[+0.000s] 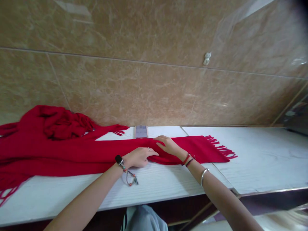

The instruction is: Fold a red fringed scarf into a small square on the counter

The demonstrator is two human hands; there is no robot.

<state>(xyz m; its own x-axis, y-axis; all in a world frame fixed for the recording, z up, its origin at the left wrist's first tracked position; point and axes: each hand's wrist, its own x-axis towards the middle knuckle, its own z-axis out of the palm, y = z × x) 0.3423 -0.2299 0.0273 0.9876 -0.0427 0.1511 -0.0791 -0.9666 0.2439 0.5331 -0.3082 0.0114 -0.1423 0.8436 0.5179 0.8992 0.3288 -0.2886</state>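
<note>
A long red scarf (79, 155) lies stretched lengthwise along a white tabletop, its fringed end on the right. My left hand (139, 157) rests at the scarf's near edge, fingers reaching to the right; its thumb is mostly hidden. Just beyond it, my right hand (168, 146) lies on the cloth with thumb and fingers apart. Between and below the two hands the fabric is slightly rumpled. At the left, more red fringed cloth (62, 123) sits bunched in a heap against the wall; whether it is a separate piece I cannot tell.
Behind the white tabletop (260, 157) rises a brown marbled tile wall (134, 89) with a small white hook (207, 58). A flat greyish rectangle (141, 132) lies at the back edge, partly under the scarf. A dark object (298, 115) stands at the far right.
</note>
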